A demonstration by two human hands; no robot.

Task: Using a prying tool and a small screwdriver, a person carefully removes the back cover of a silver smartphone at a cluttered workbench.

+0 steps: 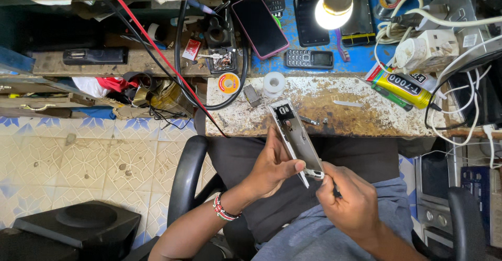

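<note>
A bare glowing white bulb (333, 10) at the top of the view is the main light source, and it blows out to a featureless white disc with a soft halo. Its light falls brightly on the worn, pale-stained wooden bench top (366, 112) and the blue surface (366, 57) behind. The shelf area at top left lies in deep shadow. The patterned white floor tiles (78, 156) are evenly, softly lit. Focus is sharp overall; straight edges bow slightly towards the frame borders.

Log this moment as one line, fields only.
left hand: holds opened silver phone frame | right hand: dark thin tool at frame's lower end | above: worn wooden bench, lit bulb
</note>
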